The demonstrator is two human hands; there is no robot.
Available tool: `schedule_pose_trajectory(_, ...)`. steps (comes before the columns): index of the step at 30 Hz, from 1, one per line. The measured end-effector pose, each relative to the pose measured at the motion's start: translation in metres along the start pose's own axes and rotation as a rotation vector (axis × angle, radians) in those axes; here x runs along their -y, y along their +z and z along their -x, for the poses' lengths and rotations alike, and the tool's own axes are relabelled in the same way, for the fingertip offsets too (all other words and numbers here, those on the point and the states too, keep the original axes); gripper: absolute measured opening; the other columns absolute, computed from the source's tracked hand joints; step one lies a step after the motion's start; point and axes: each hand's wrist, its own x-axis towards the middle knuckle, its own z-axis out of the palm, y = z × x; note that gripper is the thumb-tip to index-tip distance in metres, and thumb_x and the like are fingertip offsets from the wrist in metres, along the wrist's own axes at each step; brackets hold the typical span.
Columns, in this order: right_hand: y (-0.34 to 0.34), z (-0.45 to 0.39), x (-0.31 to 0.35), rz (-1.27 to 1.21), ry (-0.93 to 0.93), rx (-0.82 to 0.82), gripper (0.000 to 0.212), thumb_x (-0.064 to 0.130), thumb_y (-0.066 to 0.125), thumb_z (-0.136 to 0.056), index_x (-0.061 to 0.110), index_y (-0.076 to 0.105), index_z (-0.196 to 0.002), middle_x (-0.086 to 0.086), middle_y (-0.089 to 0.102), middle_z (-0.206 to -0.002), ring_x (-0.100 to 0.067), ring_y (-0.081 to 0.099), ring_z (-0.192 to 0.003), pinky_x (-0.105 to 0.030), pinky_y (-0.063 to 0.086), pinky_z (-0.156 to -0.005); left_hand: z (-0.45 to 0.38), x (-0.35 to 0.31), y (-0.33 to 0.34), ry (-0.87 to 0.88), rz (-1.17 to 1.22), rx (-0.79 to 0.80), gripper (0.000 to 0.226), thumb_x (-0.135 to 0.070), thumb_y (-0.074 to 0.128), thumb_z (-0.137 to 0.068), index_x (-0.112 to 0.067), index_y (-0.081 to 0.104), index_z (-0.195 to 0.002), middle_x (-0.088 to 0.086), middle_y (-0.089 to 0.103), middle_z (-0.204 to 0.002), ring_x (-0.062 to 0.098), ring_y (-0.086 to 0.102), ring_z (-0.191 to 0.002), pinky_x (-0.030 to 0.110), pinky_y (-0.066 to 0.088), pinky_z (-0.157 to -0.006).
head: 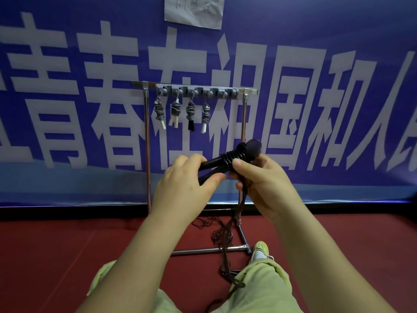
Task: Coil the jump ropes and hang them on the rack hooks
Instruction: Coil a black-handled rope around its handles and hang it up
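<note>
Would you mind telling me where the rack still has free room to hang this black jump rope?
The hook strip is free at its right end, between the fourth hung rope and the right post. Its left part is crowded with four coiled ropes. Both hands, left and right, hold the black jump rope, its cord trailing to the floor.

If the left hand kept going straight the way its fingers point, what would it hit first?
Probably the right hand, just past the black rope handles that the left hand grips; depth is uncertain.
</note>
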Motion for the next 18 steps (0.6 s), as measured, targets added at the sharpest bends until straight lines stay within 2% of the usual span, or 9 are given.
schedule_pose_trajectory(4, 0.000, 0.001, 0.002, -0.091, -0.097, 0.032, 0.032, -0.001, 0.065, -0.083, 0.010, 0.059, -0.112, -0.003, 0.071, -0.089, -0.018, 0.067, -0.084, -0.025, 0.050, -0.065, 0.001, -0.007, -0.009, -0.029, 0.180, 0.154, 0.020, -0.049, 0.057, -0.085, -0.031, 0.051, -0.092, -0.008, 0.058, -0.085, 0.008, 0.055, -0.077, 0.025, 0.040, -0.060)
schedule_pose_trajectory(6, 0.000, 0.000, 0.005, -0.157, -0.115, 0.049, 0.042, 0.000, 0.063, -0.079, 0.005, 0.057, -0.120, -0.008, 0.071, -0.092, -0.021, 0.068, -0.085, -0.024, 0.053, -0.064, 0.004, -0.009, -0.014, -0.049, 0.318, 0.216, 0.019, -0.048, 0.054, -0.088, -0.030, 0.056, -0.092, -0.007, 0.063, -0.084, 0.009, 0.060, -0.080, 0.027, 0.046, -0.067)
schedule_pose_trajectory(9, -0.002, -0.001, 0.008, -0.224, -0.129, 0.073, 0.057, 0.004, 0.060, -0.075, 0.001, 0.050, -0.131, -0.016, 0.068, -0.100, -0.024, 0.069, -0.087, -0.027, 0.055, -0.068, 0.005, -0.011, -0.019, -0.128, 0.580, 0.370, 0.041, -0.060, 0.048, -0.083, -0.024, 0.065, -0.096, -0.005, 0.071, -0.085, 0.013, 0.067, -0.084, 0.038, 0.052, -0.086)
schedule_pose_trajectory(12, -0.002, 0.001, 0.008, -0.225, -0.151, 0.115, 0.064, 0.007, 0.060, -0.073, 0.002, 0.046, -0.135, -0.020, 0.067, -0.108, -0.024, 0.068, -0.091, -0.030, 0.055, -0.074, 0.002, -0.008, -0.017, -0.246, 0.818, 0.622, 0.065, -0.067, 0.034, -0.073, -0.019, 0.068, -0.099, -0.001, 0.074, -0.089, 0.018, 0.070, -0.086, 0.040, 0.050, -0.089)
schedule_pose_trajectory(15, 0.000, 0.002, 0.008, -0.218, -0.167, 0.142, 0.061, 0.007, 0.060, -0.074, 0.004, 0.049, -0.134, -0.017, 0.067, -0.106, -0.022, 0.067, -0.090, -0.027, 0.055, -0.072, 0.003, -0.003, -0.008, -0.301, 1.045, 0.835, 0.075, -0.070, 0.026, -0.077, -0.012, 0.068, -0.100, 0.007, 0.070, -0.090, 0.023, 0.067, -0.081, 0.040, 0.050, -0.081)
schedule_pose_trajectory(18, 0.002, 0.002, 0.008, -0.218, -0.155, 0.143, 0.065, 0.008, 0.064, -0.075, 0.005, 0.045, -0.137, -0.018, 0.067, -0.110, -0.024, 0.068, -0.095, -0.028, 0.055, -0.074, 0.007, -0.001, -0.002, -0.370, 1.231, 0.898, 0.074, -0.071, 0.026, -0.078, -0.011, 0.069, -0.085, 0.006, 0.061, -0.073, 0.017, 0.055, -0.056, 0.030, 0.048, -0.060)
